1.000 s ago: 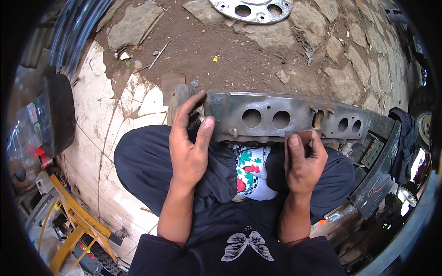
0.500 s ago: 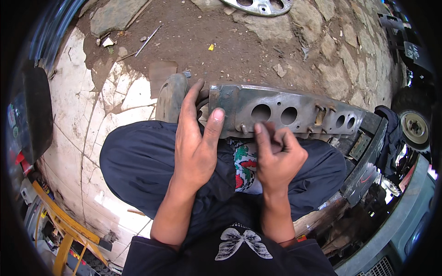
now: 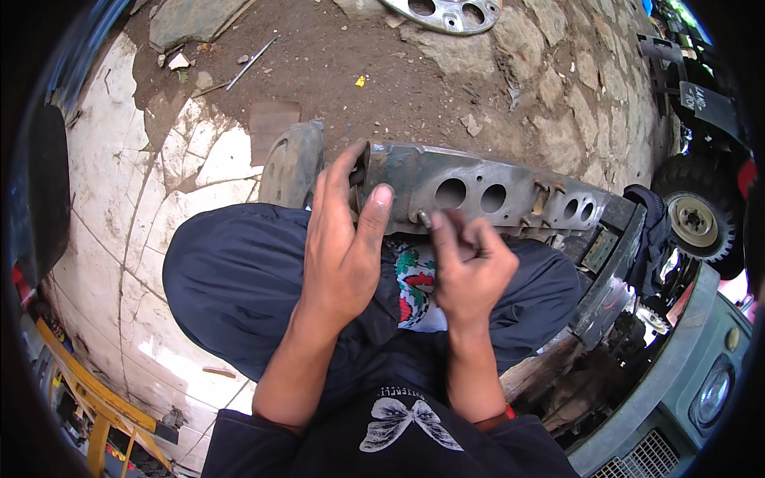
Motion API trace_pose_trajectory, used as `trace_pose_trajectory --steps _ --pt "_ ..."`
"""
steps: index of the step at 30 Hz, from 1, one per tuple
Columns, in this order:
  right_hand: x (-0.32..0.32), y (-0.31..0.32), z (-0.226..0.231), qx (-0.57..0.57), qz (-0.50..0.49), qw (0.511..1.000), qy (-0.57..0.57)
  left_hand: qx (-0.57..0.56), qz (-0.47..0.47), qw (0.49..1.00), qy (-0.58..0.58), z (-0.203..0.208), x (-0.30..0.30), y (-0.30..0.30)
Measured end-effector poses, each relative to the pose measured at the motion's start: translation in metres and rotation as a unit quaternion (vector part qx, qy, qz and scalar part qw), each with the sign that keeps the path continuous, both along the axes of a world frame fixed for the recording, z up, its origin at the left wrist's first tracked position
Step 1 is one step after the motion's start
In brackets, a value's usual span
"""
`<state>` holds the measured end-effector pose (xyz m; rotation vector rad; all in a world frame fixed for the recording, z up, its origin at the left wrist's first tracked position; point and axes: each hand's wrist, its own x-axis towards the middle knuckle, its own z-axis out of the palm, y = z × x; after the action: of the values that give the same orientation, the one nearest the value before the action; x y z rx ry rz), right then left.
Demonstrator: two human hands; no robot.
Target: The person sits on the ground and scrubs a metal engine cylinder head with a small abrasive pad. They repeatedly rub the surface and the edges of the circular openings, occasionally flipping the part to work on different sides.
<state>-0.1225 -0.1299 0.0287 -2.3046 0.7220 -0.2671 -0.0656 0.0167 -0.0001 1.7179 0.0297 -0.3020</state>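
Note:
A long, grey metal cylinder head (image 3: 510, 174) with round ports and short studs lies across in front of my knees. At its left end is my left hand (image 3: 339, 247), holding it with the fingers over the end and the thumb against the front face. My right hand (image 3: 474, 267) is closed in a pinch beside the left stud (image 3: 423, 217), with the thumb tip right by it. The fingertips are smeared by motion and partly hidden behind the thumb, so I cannot tell what is between them.
A worn, rounded piece (image 3: 291, 165) stands left of the cylinder head. Ahead, a round metal plate with holes (image 3: 454, 22) lies on stony ground. A wheel (image 3: 693, 217) and a green vehicle front (image 3: 721, 350) are on the right, a yellow frame (image 3: 96, 390) at lower left.
My right hand has moved a little left, its thumb closer to the stud. My left hand stays at the end of the cylinder head. The whole view has shifted slightly.

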Motion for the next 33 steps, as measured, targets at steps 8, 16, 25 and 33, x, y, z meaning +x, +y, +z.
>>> trace_pose_trajectory --steps 8,16,25,33 --pt "0.007 0.0 0.01 0.014 -0.004 1.0 0.013 0.0 0.005 1.0 0.011 0.002 -0.001 0.0" --pt "0.006 -0.005 0.007 -0.034 0.002 0.999 0.031 -0.004 0.006 1.0 0.0 0.003 0.001 0.0" --pt "0.003 -0.008 0.008 -0.031 0.013 0.999 0.038 0.012 0.004 1.0 -0.012 0.004 0.0 0.0" --pt "-0.01 -0.004 0.013 -0.013 0.053 0.996 0.069 0.034 0.011 0.999 -0.013 -0.001 0.0 0.0"
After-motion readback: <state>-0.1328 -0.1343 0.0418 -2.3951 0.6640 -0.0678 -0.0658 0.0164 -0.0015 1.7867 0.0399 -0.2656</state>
